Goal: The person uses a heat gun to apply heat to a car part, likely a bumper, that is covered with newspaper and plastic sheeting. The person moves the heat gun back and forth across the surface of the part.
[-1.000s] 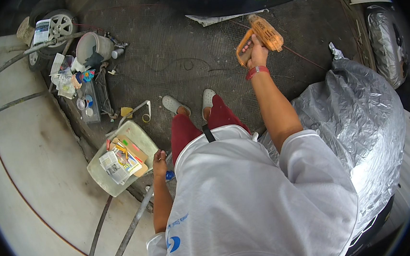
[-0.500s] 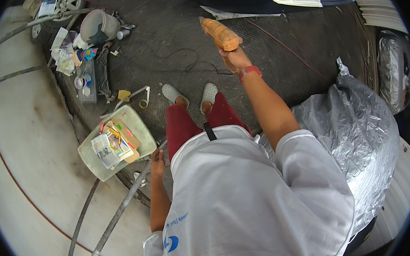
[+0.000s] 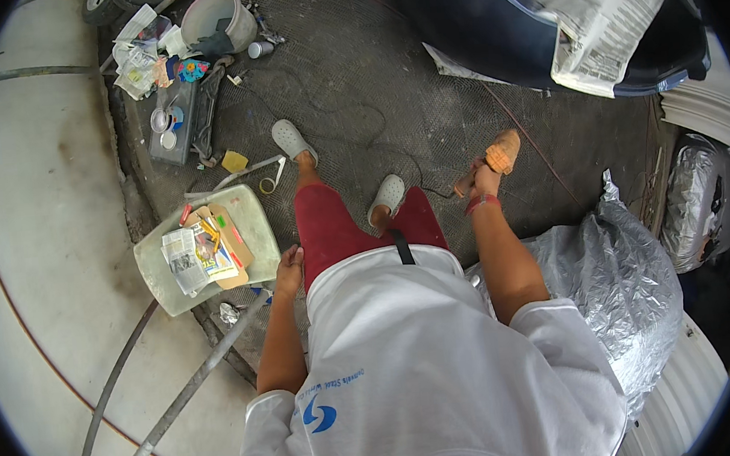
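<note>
The dark, grimy floor [image 3: 325, 42] has a fine mesh-like texture. Along its left edge a rough, broken seam [image 3: 133, 199] meets a broad off-white surface [image 3: 44, 296], brown-stained, wall or ground I cannot tell. A pale squarish plastic top [image 3: 255, 224] stands by that edge. White ribbed panels [image 3: 703, 105] line the floor's right side. The light is soft and whitish.

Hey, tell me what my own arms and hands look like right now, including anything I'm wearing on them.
Your left hand and right hand are both ungloved. A red band circles your right wrist; I see nothing on the left one. Your forearms are uncovered, below loose, white short sleeves. Rings would be too small to tell.
</note>
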`<state>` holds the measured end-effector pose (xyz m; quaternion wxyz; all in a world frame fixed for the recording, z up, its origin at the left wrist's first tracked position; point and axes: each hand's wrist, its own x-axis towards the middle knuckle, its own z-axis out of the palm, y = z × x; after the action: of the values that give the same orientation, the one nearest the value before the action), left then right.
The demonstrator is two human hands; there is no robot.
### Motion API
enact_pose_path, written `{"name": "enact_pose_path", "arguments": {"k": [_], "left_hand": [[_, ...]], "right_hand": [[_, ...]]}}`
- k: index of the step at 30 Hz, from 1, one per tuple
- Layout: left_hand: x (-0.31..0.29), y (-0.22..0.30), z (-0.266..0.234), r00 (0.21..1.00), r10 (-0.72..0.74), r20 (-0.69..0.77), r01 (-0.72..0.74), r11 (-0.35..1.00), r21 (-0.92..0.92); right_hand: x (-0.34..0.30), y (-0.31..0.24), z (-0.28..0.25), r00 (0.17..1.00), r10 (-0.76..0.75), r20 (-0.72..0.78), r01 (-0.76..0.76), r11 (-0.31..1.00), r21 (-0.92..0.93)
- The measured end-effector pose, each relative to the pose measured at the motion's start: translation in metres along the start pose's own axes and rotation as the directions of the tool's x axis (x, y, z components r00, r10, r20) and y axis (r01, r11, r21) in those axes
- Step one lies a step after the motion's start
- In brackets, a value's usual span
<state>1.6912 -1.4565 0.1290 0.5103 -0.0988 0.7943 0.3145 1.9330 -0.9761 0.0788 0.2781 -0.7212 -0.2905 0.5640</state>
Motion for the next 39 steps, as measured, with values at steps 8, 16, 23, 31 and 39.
{"name": "enact_pose_path", "arguments": {"k": [8, 16, 23, 31, 39], "left_hand": [[0.108, 0.084, -0.033, 0.975, -0.072, 0.210, -0.037, 0.880, 0.474], [0.197, 0.151, -0.073, 0.885, -0.408, 0.225, -0.011, 0.464, 0.886], [0.258, 0.151, -0.095, 0.921, -0.321, 0.219, -0.009, 0.546, 0.838], [0.271, 0.160, -0.110, 0.924, -0.298, 0.240, -0.035, 0.559, 0.828], [0.283, 0.185, -0.119, 0.909, -0.331, 0.255, -0.019, 0.578, 0.816]], "right_hand": [[-0.020, 0.040, 0.195, 0.996, -0.091, 0.020, 0.092, 0.993, -0.076], [-0.003, 0.024, 0.505, 0.961, -0.276, 0.032, 0.278, 0.953, -0.120], [0.088, 0.016, 0.686, 0.853, -0.469, 0.230, 0.520, 0.800, -0.300], [0.142, 0.100, 0.611, 0.856, -0.479, 0.197, 0.505, 0.687, -0.523], [0.021, 0.103, 0.551, 0.785, 0.009, -0.620, -0.140, 0.976, -0.164]]}}
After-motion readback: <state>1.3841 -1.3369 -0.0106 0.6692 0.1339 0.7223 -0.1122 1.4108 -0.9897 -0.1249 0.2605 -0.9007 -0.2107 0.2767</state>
